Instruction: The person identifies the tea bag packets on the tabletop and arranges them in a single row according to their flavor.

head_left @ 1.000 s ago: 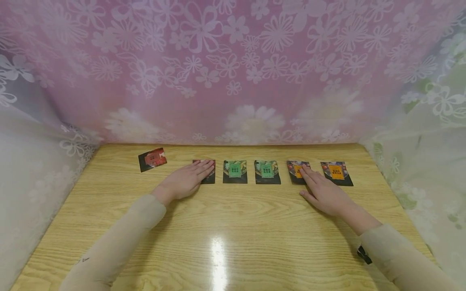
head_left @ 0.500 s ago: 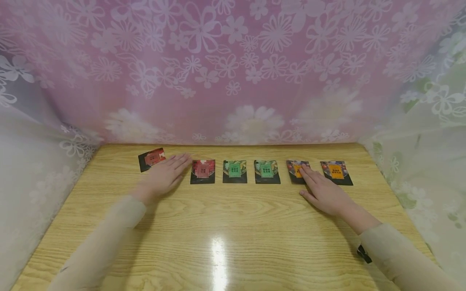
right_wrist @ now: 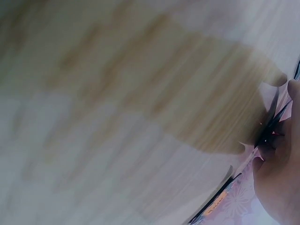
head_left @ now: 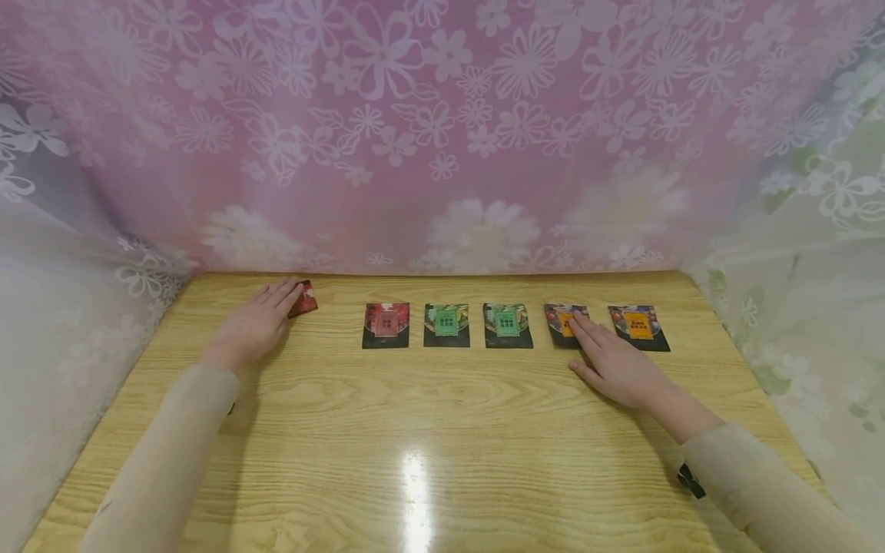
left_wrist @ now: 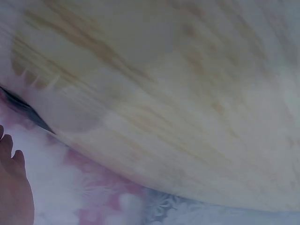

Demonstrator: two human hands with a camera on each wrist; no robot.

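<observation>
My left hand (head_left: 254,324) lies with extended fingers over the leftmost red and black sachet (head_left: 304,302), hiding most of it. In the left wrist view only part of that hand (left_wrist: 15,187) shows at the edge, near a dark sachet (left_wrist: 27,111). My right hand (head_left: 618,365) rests its fingertips on an orange-labelled black sachet (head_left: 556,335), covering its right part. Beside it lies another orange-labelled sachet (head_left: 646,344). Seen from the right wrist, the right hand (right_wrist: 279,164) is low against the tabletop.
Between the hands, a red-labelled sachet (head_left: 385,343) and two green-labelled sachets, one left (head_left: 445,340) and one right (head_left: 508,340), lie in a row. They sit on a wood-grain table (head_left: 442,407). A pink flowered curtain (head_left: 477,153) hangs behind its far edge.
My left hand has moved left from the upright red-labelled sachet, uncovering it, onto the tilted leftmost red sachet. My right hand has stayed in place.
</observation>
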